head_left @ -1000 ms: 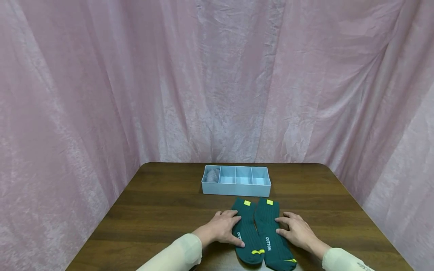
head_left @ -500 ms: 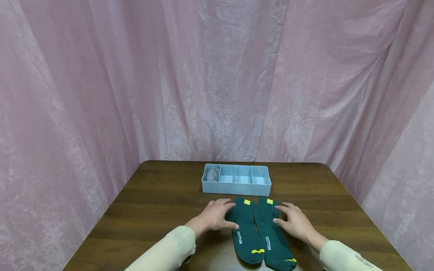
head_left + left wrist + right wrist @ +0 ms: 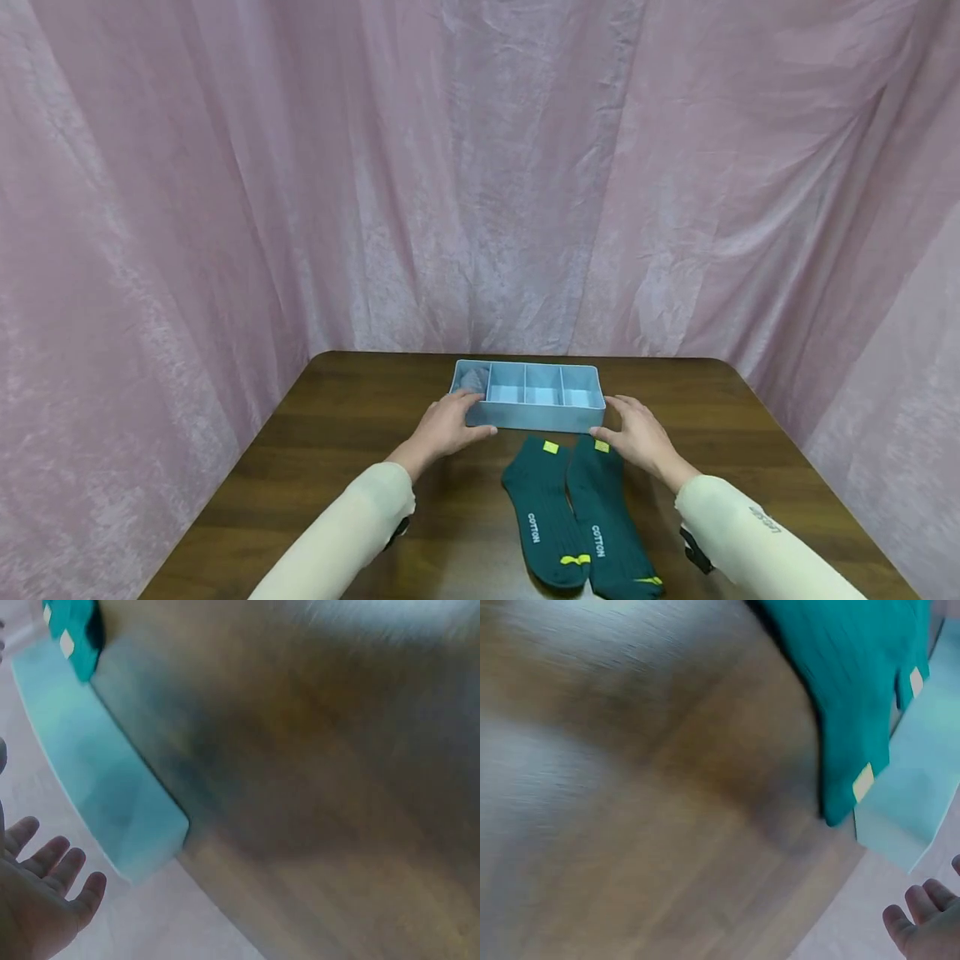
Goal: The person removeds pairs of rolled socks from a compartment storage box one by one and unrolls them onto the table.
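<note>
Two dark green ribbed socks lie flat side by side, the left sock [image 3: 543, 500] and the right sock [image 3: 607, 508], each with a yellow tag and "COTTON" lettering. Just beyond their cuffs stands a light blue divided box [image 3: 536, 417]. My left hand [image 3: 442, 425] is at the box's left front corner, fingers extended and thumb apart. At the other end, my right hand [image 3: 637, 432] reaches beside the right corner, its thumb near the right sock's cuff. Both wrist views show relaxed fingers holding nothing; whether they touch the box is unclear.
A grey soft bundle [image 3: 473, 381] sits in the box's leftmost compartment, partly behind my left fingers. Everything rests on a brown wooden table [image 3: 330, 467]. Pink curtains [image 3: 480, 183] hang behind the table and along both sides.
Both hands have left the socks and moved forward to the two ends of the box. The socks stay flat on the table.
</note>
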Available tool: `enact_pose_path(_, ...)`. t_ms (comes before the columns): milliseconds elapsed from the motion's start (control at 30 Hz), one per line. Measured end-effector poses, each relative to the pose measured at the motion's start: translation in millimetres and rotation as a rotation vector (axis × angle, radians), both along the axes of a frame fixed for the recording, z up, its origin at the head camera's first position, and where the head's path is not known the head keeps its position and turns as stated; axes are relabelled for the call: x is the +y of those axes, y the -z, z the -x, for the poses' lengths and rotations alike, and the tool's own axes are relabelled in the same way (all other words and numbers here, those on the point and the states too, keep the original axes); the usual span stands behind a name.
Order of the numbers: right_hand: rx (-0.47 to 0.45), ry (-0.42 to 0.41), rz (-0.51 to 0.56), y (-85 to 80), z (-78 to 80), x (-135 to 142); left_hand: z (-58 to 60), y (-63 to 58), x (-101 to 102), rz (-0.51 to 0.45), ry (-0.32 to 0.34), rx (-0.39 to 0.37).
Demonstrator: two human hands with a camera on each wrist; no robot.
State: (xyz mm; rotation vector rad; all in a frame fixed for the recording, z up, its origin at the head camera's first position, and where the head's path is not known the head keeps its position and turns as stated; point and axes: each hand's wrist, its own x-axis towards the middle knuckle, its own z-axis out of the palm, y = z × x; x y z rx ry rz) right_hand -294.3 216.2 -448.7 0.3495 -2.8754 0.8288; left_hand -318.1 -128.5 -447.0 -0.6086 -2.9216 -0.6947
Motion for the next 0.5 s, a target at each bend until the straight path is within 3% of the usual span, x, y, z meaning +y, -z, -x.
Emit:
enact_pose_path(233, -0.004, -0.002, 0.014, -2.5, 27.2, -1.9, 24.8, -12.0, -8.9, -0.157, -0.125, -0.067)
enact_pose_path(500, -0.047, -0.004, 0.065, 1.0, 48.2, -13.1, 51.8, -12.7, -11.0, -0.314, -0.218, -0.082)
